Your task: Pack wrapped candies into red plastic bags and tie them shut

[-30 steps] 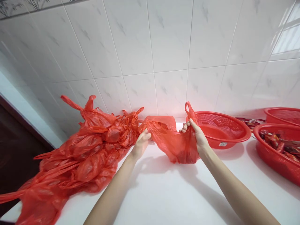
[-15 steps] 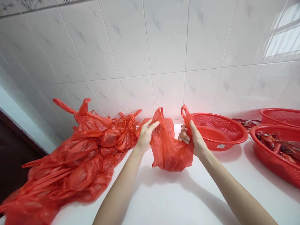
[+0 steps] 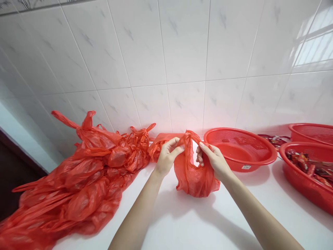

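A red plastic bag [image 3: 196,180] hangs between my hands, just above the white table. My left hand [image 3: 168,154] pinches its left handle between thumb and fingers. On the other side, my right hand [image 3: 210,156] is closed on the right handle. Both handles are drawn together at the top, leaving a gap below them. The bag's lower part bulges a little; its contents cannot be made out. Behind my left hand lies more red plastic bag material [image 3: 156,149] against the wall.
A heap of knotted red bags [image 3: 91,180] fills the left side. An oval red basket [image 3: 244,163] stands right of my hands. Farther right, another basket [image 3: 307,187] holds wrapped packets, with a third basket [image 3: 312,130] behind it. Dark red packets [image 3: 275,139] lie by the tiled wall [image 3: 187,45].
My hands have come closer together, bringing the two bag handles from spread apart to meeting at the top. The bag's opening has narrowed.
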A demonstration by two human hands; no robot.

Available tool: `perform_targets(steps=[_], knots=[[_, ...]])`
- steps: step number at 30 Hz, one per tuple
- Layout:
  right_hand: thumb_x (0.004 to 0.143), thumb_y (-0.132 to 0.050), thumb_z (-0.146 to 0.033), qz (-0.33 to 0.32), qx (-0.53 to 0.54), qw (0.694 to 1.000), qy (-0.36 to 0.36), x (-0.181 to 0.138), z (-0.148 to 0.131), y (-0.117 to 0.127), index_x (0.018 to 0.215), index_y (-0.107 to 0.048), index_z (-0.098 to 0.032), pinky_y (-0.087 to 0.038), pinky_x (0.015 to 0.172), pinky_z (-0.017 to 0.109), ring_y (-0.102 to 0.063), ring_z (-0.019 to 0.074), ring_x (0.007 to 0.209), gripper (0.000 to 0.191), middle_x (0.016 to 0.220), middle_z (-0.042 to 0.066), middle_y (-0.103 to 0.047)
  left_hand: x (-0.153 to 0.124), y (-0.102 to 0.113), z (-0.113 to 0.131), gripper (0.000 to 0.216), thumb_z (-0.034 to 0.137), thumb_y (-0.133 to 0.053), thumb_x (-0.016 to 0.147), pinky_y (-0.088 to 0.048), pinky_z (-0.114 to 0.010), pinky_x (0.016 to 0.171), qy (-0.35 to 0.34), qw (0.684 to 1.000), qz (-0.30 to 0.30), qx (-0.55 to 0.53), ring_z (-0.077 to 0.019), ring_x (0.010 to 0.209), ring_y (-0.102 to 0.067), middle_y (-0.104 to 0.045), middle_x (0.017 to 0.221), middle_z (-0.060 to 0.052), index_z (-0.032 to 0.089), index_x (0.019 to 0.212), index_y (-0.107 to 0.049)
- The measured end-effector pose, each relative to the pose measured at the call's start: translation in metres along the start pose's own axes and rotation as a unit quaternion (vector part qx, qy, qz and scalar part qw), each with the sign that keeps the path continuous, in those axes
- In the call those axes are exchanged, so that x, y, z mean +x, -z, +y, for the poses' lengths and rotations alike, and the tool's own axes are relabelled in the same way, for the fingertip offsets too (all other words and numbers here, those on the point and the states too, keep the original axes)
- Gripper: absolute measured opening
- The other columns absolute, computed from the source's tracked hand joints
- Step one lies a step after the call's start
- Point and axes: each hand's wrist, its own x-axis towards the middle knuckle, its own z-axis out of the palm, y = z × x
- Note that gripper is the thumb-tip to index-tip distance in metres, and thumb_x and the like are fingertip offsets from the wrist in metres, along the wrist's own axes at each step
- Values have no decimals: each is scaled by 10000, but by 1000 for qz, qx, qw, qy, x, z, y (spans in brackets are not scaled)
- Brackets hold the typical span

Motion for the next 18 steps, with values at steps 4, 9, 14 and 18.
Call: perform_targets(steps=[4,9,14,18], knots=[[880,-636,-581,-47,-90,995,25,-4,-2,-1,721,-596,-180,-393,559,246,-465,110,522,433,534,-24,-514,-6,-3,7,117,306,-696,827,-509,-323,841,-86,991,-22,104,-208,893,-670,-727,957,-56,195,789,-688],[914,-584,-437,-107,-160,981,23,-11,-10,-5,613,-449,-189,-332,541,245,-372,94,522,412,541,-47,-417,-11,-8,15,77,270,-663,849,-506,-316,808,-127,958,-20,256,-234,983,-667,-721,1112,-84,208,846,-708],[850,-583,-263,-167,-223,958,66,-12,-15,-1,736,-569,-176,-389,619,251,-456,119,642,144,683,-26,-509,-13,-7,14,169,294,-673,842,-473,-265,701,-97,942,-12,322,-160,722,-617,-687,819,8,229,997,-658],[803,-628,-208,-136,-343,917,154,-9,-12,4,744,-562,-183,-373,609,251,-452,129,661,91,687,-25,-509,-13,-3,12,209,248,-648,826,-484,-259,748,-89,928,33,360,-146,776,-617,-686,899,11,223,1030,-612]])
